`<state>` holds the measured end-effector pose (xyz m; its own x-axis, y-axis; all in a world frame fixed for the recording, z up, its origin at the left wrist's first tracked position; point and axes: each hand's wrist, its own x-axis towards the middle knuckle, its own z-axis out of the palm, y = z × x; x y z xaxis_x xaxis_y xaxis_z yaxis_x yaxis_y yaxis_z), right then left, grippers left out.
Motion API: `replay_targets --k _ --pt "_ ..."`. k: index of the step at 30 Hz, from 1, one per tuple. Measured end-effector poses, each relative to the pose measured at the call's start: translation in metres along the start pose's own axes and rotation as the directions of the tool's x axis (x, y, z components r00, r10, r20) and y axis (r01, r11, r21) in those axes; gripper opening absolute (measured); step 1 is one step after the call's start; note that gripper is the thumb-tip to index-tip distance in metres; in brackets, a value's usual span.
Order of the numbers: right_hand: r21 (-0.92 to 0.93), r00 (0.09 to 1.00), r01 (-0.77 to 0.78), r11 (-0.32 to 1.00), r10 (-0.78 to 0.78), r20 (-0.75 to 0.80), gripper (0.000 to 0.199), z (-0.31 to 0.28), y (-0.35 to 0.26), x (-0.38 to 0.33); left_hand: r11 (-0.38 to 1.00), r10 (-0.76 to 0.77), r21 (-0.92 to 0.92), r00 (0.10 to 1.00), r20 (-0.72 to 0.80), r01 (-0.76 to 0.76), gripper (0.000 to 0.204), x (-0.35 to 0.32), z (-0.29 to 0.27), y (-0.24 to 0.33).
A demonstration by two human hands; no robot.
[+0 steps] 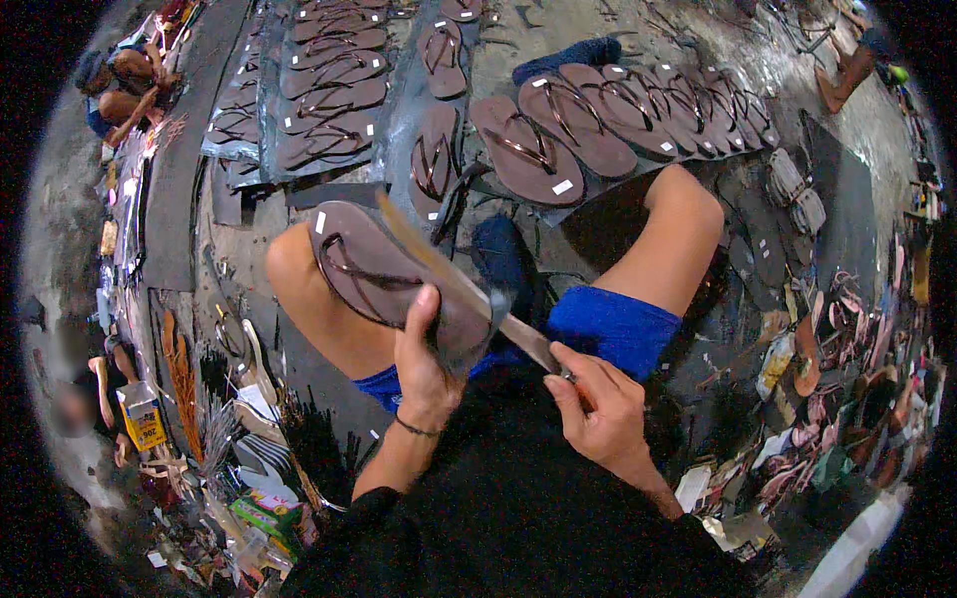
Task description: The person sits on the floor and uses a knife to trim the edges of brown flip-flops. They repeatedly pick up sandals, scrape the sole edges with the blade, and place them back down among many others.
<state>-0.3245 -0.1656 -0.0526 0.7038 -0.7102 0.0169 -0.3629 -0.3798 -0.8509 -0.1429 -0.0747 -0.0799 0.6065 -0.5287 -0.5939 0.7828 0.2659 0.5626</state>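
Note:
My left hand (427, 377) grips a brown flip-flop (389, 261) by its lower end, thumb on top near the dark, shiny strap. The flip-flop lies tilted above my left thigh, and a small white label shows at its far end. In my right hand (604, 411) is the handle of a long, narrow knife-like tool (525, 339). Its length runs up and left along the right edge of the sole. Part of it is blurred, and whether it touches the sole all the way I cannot tell.
Rows of finished-looking brown flip-flops (334, 140) lie at the far left, with another row (598, 115) at the far right. Scraps and strips (797, 439) crowd the right side. A yellow box (143, 417) stands at the left. Other people sit far left and far right.

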Motion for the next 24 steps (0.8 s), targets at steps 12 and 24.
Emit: replay_targets --k 12,24 --pt "-0.032 0.967 -0.091 0.995 0.096 0.238 0.03 -0.013 0.003 -0.03 0.981 0.136 0.176 0.945 -0.297 -0.086 0.037 -0.006 -0.024 -0.007" --pt "0.222 0.979 -0.003 0.975 -0.043 0.201 0.029 0.057 0.001 0.02 0.956 0.177 0.256 0.976 -0.13 -0.139 0.033 -0.029 -0.051 -0.014"
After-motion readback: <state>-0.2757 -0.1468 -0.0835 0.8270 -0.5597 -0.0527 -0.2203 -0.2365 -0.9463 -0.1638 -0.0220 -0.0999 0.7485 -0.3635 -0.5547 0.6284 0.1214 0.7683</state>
